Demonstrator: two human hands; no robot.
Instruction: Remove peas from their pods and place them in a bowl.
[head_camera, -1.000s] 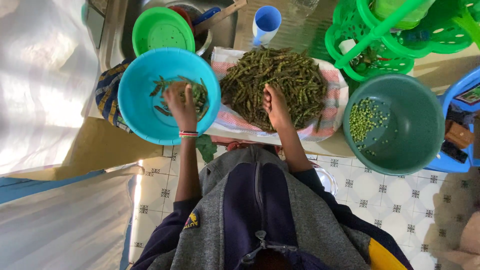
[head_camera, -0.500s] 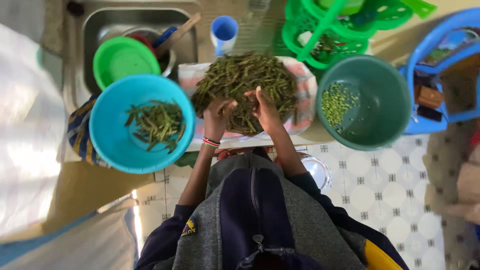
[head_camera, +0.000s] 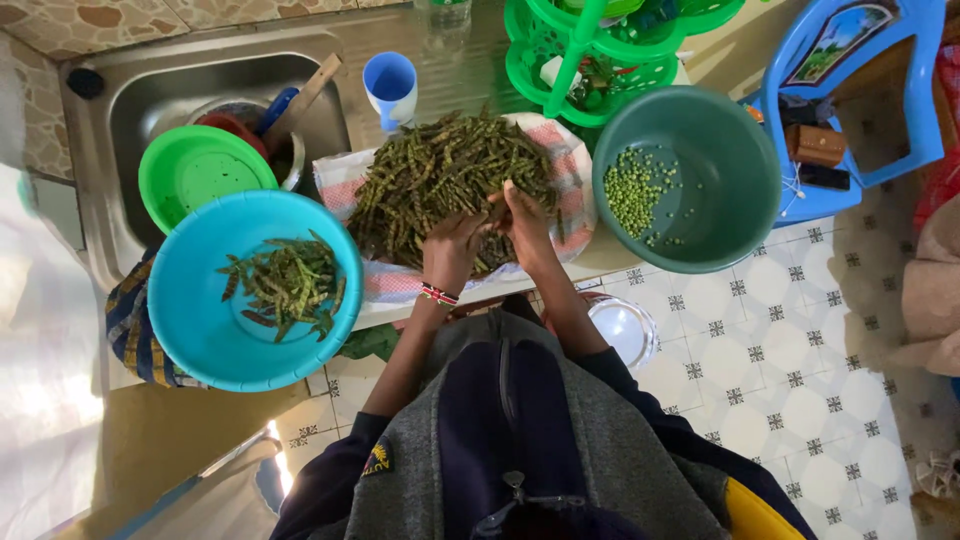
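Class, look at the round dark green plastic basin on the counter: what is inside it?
The dark green basin holds a loose scatter of small shelled green peas against its left wall; the remaining inside is bare. Nothing covers it.

Pea pod heap (head_camera: 440, 185): green-brown pods, loosely piled, lying every way on the checked cloth (head_camera: 575, 175), at 12 o'clock from the person. Both hands rest on its near edge, close together.

A home kitchen — a steel sink (head_camera: 150, 110) holding dishes, a worktop crowded with plastic bowls of pea pods (head_camera: 440, 180) and shelled peas (head_camera: 635, 190), patterned floor tiles (head_camera: 760, 370).
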